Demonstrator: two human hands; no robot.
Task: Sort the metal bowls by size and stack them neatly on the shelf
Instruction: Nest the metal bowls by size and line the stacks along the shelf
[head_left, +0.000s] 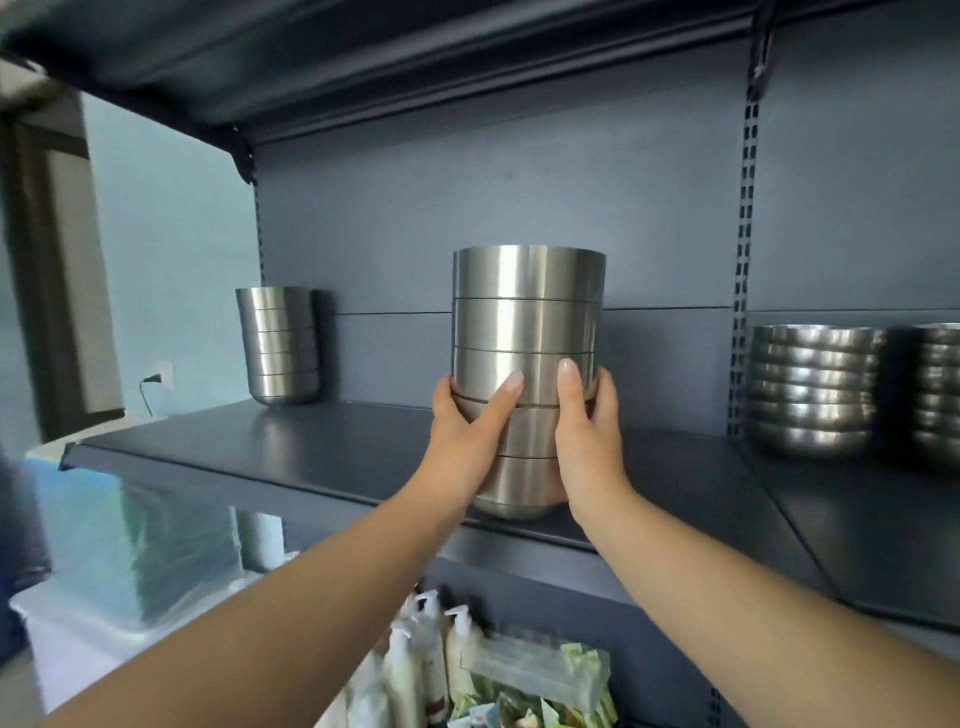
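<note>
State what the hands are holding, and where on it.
Both hands, left and right, grip the bowl stack by its lower sides, at the shelf edge.

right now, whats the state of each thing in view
held bowl stack: nested, upright, base at the shelf's front edge
left hand: grips held bowl stack
right hand: grips held bowl stack
left bowl stack: nested, standing on shelf
right bowl stacks: nested, standing
</note>
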